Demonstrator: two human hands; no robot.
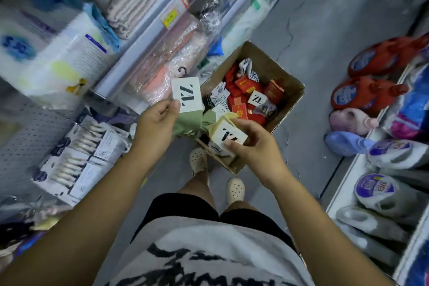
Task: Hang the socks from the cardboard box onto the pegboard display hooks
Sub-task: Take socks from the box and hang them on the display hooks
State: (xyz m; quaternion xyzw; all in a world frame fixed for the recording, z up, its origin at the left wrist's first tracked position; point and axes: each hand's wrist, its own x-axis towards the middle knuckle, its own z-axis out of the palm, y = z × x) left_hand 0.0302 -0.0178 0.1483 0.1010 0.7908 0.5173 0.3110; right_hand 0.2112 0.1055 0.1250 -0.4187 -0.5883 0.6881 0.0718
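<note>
Green socks [188,121] are pinched at the card by the left hand [155,124]. Yellow socks [228,133] are gripped by the right hand [254,147]. Both are held over the near corner of the cardboard box [298,91]. The pegboard [25,139] lies left. The pairs touch, so one could be snagged and dropped when they are separated.

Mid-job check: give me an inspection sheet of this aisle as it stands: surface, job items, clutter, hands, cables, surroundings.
Surface: grey floor, cracked; the box stands on it.
Job's things: open cardboard box holds red sock packs and white-labelled pairs; pegboard at left.
Clutter: red detergent bottles low at right.
Hands: left hand pinches the green socks by their label; right hand holds the yellow socks.
Cables: nothing seen.
Surroundings: folded towels on left shelves; slippers on right shelf.
</note>
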